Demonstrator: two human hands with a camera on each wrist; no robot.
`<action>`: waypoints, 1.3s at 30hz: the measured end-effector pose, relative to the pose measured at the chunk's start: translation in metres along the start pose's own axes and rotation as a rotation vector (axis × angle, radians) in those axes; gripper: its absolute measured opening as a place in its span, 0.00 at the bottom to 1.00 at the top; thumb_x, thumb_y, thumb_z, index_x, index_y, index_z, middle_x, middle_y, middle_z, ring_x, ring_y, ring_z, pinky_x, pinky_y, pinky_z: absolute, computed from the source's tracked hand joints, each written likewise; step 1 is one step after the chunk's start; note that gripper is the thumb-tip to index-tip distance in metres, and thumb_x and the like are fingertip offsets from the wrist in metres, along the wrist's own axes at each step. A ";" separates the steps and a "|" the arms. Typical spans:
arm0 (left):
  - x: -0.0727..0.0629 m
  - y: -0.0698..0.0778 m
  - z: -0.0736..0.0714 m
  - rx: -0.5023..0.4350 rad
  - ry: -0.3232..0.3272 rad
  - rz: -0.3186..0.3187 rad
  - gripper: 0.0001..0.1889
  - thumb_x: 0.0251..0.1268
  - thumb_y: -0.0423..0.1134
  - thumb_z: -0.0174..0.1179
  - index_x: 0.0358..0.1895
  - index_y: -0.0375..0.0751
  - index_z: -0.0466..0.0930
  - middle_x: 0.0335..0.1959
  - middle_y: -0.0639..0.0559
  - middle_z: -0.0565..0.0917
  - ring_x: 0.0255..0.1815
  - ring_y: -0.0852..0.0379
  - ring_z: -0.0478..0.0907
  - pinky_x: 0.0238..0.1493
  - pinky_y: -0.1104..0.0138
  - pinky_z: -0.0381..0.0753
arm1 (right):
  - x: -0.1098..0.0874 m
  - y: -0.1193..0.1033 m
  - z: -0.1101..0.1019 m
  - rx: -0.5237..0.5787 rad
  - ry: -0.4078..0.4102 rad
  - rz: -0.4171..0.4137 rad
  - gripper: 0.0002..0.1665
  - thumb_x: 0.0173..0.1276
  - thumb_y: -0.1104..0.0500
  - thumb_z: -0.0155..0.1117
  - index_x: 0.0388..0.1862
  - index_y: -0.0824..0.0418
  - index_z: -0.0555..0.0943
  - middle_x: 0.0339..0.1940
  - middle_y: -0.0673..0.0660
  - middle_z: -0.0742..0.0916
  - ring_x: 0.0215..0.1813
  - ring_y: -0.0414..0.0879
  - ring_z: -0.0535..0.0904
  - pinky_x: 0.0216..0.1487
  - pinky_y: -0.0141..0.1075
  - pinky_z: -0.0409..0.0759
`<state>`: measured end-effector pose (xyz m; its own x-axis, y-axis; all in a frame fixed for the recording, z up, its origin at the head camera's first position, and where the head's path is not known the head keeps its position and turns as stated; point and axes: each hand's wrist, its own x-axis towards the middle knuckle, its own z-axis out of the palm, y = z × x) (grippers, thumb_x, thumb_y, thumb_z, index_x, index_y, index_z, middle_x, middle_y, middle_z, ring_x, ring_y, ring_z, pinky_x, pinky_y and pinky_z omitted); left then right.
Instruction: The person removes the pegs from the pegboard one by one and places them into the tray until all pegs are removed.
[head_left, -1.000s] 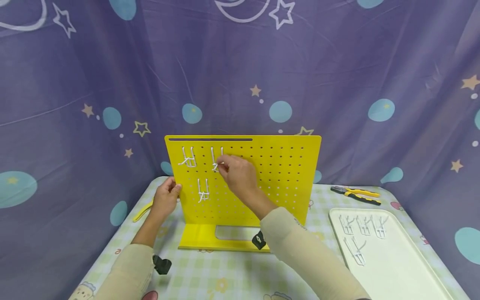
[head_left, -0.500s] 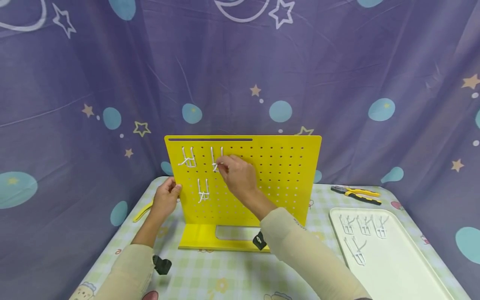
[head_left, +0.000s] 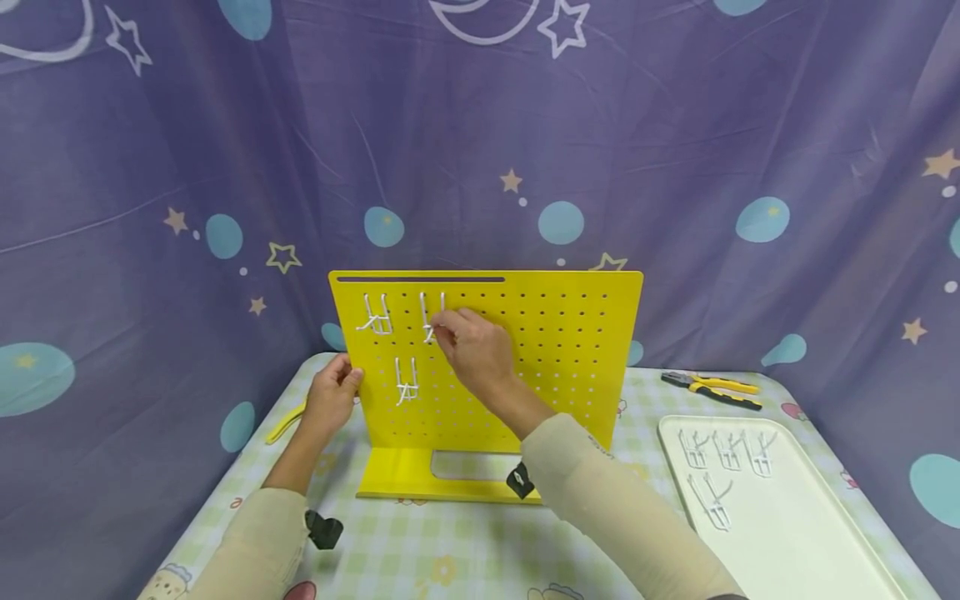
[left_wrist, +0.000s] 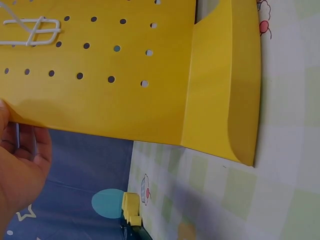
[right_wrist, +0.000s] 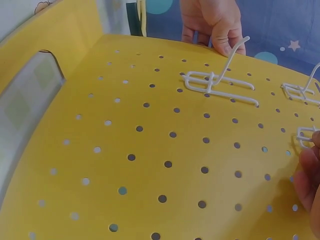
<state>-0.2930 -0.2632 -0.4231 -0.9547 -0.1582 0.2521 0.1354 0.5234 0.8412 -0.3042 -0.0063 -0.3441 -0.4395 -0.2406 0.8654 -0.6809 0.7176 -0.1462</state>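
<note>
R hand point(head_left: 480, 350) is up at the yellow pegboard point(head_left: 555, 350), fingertips pinching a white wire hook point(head_left: 432, 317) in the top rows, 2nd from left; in the R wrist view only the fingertips point(right_wrist: 306, 175) show at the frame edge, touching that hook's wire. Can't tell if the hook is fully seated. L hand point(head_left: 330, 398) grips the board's left edge, thumb on the front face, fingers wrapped behind; the L wrist view shows the palm point(left_wrist: 20, 165) behind the edge. Board stands upright on its yellow base point(head_left: 397, 475) on a checked tablecloth point(head_left: 465, 542). Two more hooks already on the board: one top-left point(head_left: 375, 315), one a row lower point(head_left: 406, 382), just beside the L hand. White tray point(head_left: 795, 533) to the right, well apart from the board, holds 4 spare hooks point(head_left: 723, 467). Pliers w/ yellow-black handles point(head_left: 712, 389) lie behind the tray. Another yellow-handled tool point(head_left: 285, 423) is partly hidden behind the L wrist. Purple star-print curtain point(head_left: 675, 150) as backdrop.
</note>
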 end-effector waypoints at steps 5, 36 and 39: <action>0.000 -0.001 0.000 0.001 -0.001 0.002 0.11 0.82 0.37 0.48 0.55 0.35 0.76 0.39 0.42 0.78 0.34 0.58 0.75 0.37 0.73 0.79 | 0.001 0.000 -0.002 0.003 0.015 -0.021 0.04 0.70 0.58 0.70 0.34 0.50 0.89 0.28 0.47 0.89 0.25 0.40 0.83 0.23 0.30 0.78; -0.002 0.000 -0.003 0.019 -0.019 0.013 0.13 0.83 0.41 0.47 0.55 0.37 0.76 0.39 0.40 0.79 0.38 0.55 0.77 0.40 0.72 0.80 | -0.043 0.039 -0.078 0.255 -0.186 0.052 0.02 0.67 0.62 0.71 0.35 0.55 0.88 0.31 0.48 0.89 0.29 0.37 0.79 0.31 0.28 0.81; -0.002 0.000 -0.003 0.018 -0.018 0.005 0.13 0.83 0.41 0.47 0.55 0.37 0.76 0.39 0.42 0.79 0.37 0.56 0.77 0.41 0.70 0.81 | -0.051 0.047 -0.085 0.241 -0.211 0.069 0.02 0.68 0.61 0.71 0.35 0.54 0.88 0.30 0.48 0.88 0.28 0.37 0.79 0.31 0.28 0.81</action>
<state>-0.2897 -0.2655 -0.4220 -0.9586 -0.1411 0.2475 0.1354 0.5388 0.8315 -0.2638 0.0950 -0.3543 -0.5838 -0.3452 0.7349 -0.7534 0.5676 -0.3319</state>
